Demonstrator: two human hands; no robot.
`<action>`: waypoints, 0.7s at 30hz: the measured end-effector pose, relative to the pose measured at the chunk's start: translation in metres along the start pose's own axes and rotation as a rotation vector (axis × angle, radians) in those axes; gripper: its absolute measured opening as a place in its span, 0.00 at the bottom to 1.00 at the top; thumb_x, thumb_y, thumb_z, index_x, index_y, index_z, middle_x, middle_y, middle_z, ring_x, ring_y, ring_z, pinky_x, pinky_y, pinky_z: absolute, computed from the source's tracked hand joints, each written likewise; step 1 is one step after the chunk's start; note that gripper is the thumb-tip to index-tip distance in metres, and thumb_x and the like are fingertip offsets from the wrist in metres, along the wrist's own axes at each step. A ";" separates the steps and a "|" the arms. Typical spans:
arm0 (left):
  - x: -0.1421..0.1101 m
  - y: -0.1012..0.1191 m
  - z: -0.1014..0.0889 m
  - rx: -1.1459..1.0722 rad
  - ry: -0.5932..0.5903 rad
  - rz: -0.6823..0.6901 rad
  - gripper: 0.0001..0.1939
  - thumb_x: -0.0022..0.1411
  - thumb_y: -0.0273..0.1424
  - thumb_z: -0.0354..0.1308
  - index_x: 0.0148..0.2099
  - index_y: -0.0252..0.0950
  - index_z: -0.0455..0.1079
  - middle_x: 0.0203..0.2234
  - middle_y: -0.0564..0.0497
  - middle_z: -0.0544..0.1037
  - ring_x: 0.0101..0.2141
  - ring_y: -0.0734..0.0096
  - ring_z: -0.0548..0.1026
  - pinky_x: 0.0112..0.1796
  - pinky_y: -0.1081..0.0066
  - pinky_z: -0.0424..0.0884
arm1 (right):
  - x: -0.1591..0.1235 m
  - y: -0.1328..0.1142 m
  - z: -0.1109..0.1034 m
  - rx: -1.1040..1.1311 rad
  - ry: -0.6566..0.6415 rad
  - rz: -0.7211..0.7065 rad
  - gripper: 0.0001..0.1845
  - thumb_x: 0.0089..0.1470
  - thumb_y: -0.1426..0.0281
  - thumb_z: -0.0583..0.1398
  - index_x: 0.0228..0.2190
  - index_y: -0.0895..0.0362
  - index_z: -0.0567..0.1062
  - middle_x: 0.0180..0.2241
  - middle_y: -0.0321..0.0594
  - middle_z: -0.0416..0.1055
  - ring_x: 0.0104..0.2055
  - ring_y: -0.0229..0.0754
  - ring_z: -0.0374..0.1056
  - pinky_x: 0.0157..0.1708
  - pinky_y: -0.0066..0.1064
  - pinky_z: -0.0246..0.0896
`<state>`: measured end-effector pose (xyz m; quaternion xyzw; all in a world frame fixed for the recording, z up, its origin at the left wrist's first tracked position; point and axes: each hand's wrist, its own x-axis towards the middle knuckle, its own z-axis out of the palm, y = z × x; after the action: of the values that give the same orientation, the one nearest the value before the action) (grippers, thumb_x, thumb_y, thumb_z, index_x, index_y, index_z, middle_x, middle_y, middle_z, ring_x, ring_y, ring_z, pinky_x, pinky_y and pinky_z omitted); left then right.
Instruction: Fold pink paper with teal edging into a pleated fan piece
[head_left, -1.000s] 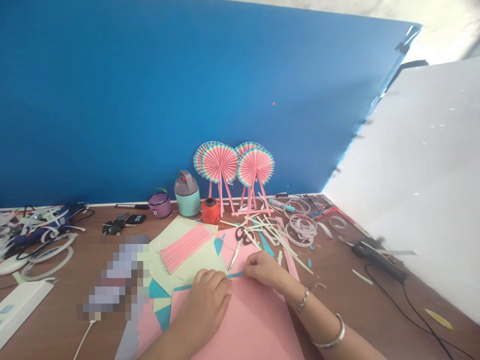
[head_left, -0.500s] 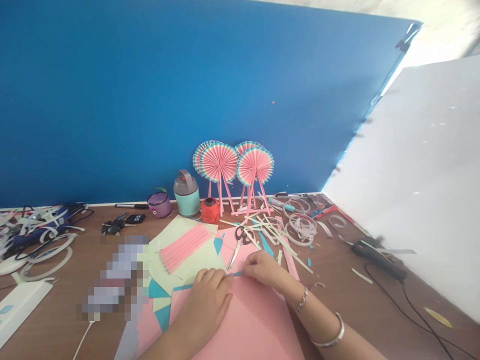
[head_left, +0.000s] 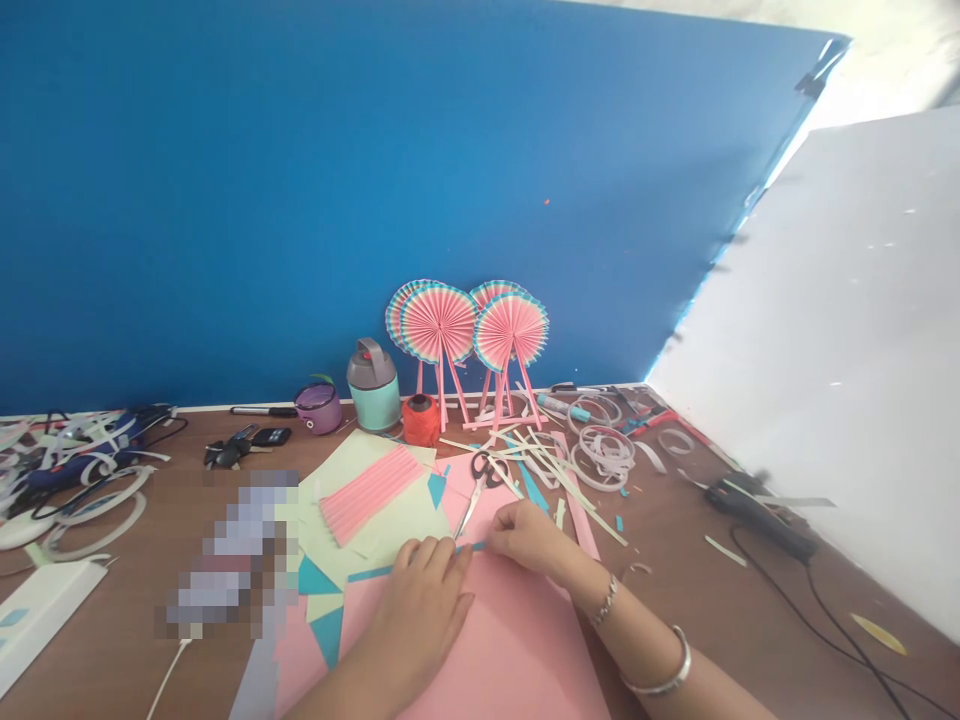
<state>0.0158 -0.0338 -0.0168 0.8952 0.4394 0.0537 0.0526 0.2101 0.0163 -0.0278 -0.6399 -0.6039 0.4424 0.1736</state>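
Note:
A large pink sheet of paper (head_left: 517, 640) lies before me, with a narrow blue paper strip (head_left: 369, 574) along its far edge. My left hand (head_left: 421, 610) rests flat on the sheet, its fingertips pressing at the strip. At the strip's right part, my right hand (head_left: 521, 535) pinches the strip between thumb and bent fingers; the fingers hide that end. Just beyond the hands are scissors (head_left: 480, 485) with black handles, lying on pink paper. A pleated pink paper piece (head_left: 371, 493) sits on pale green sheets (head_left: 322, 480) to the left.
Several pink pleated paper fans (head_left: 439, 325) on stands are at the back, near a mint-green flask (head_left: 375, 395), a purple cup (head_left: 318, 408) and a red spool (head_left: 421, 420). Paper strips (head_left: 577, 485) and a tape coil (head_left: 602, 457) litter the right. A glue gun (head_left: 761, 520) with its cable lies farther right.
My left hand has slid slightly to the right along the strip, toward my right hand. The right hand keeps its pinch in nearly the same place.

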 end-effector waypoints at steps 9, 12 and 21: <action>-0.001 0.002 0.001 0.021 0.017 -0.005 0.20 0.67 0.33 0.44 0.60 0.39 0.60 0.42 0.47 0.71 0.41 0.60 0.66 0.44 0.59 0.59 | -0.005 -0.003 -0.016 -0.114 0.030 0.015 0.06 0.38 0.73 0.57 0.15 0.57 0.64 0.13 0.29 0.55 0.17 0.31 0.53 0.14 0.22 0.43; -0.001 0.001 0.004 0.019 0.027 -0.003 0.21 0.67 0.33 0.44 0.60 0.40 0.60 0.42 0.47 0.71 0.41 0.59 0.66 0.44 0.58 0.59 | -0.004 -0.002 -0.018 -0.141 0.037 0.023 0.05 0.38 0.72 0.57 0.16 0.57 0.65 0.14 0.30 0.57 0.17 0.32 0.55 0.14 0.22 0.44; -0.002 0.000 0.006 0.024 0.032 -0.003 0.20 0.67 0.33 0.44 0.60 0.40 0.59 0.42 0.47 0.70 0.41 0.59 0.65 0.45 0.58 0.58 | -0.001 0.003 -0.022 -0.182 0.018 0.033 0.04 0.38 0.73 0.57 0.16 0.58 0.67 0.14 0.31 0.59 0.17 0.32 0.58 0.15 0.22 0.47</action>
<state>0.0152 -0.0352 -0.0226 0.8942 0.4419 0.0627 0.0350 0.2292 0.0216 -0.0174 -0.6668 -0.6294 0.3826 0.1129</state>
